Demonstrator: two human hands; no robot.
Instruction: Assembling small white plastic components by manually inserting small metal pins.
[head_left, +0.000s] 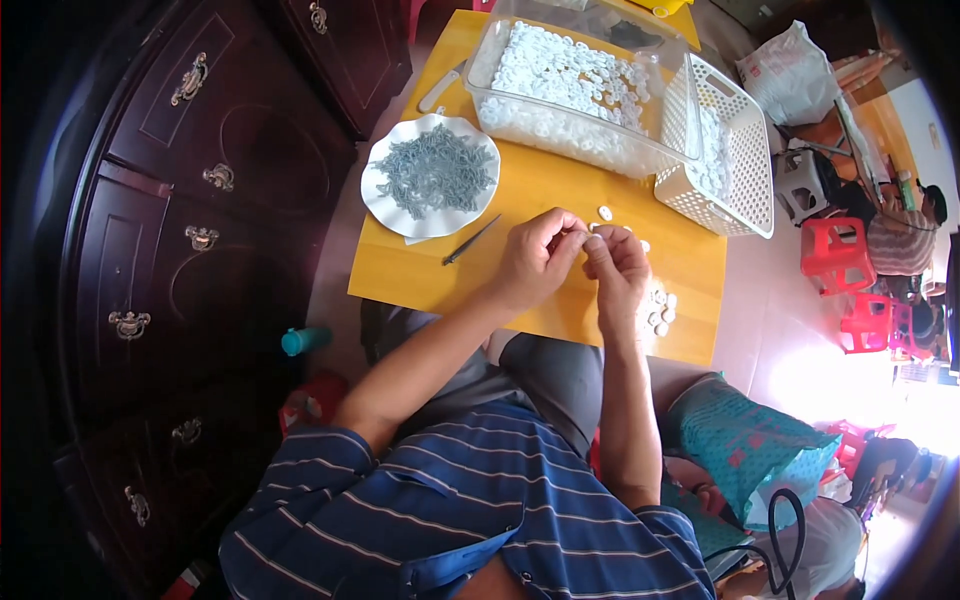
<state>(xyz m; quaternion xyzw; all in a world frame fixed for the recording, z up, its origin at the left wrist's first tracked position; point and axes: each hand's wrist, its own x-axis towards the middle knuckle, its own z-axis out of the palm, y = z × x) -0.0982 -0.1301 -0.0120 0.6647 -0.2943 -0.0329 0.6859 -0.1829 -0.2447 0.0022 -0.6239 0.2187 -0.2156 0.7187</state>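
Observation:
My left hand (545, 255) and my right hand (618, 268) meet over the front part of the yellow table. Both are closed, thumbs and fingers pinched together at the tips. What they hold between them is tiny and mostly hidden; a whitish speck shows there. Several small white round pieces (658, 310) lie beside my right wrist, and another white piece (605, 213) sits just beyond the fingertips. To the left of my left hand lies a thin dark pointed tool (470, 240). A white scalloped plate (378, 205) bears a heap of small grey pieces (435, 170).
A clear plastic bin (560, 142) of small white pieces fills the table's far side. Next to it stands a white perforated basket (745, 205). A white-handled knife (440, 90) lies at the far left. Dark drawers (150, 230) flank the table; a teal bag (750, 450) stands at right.

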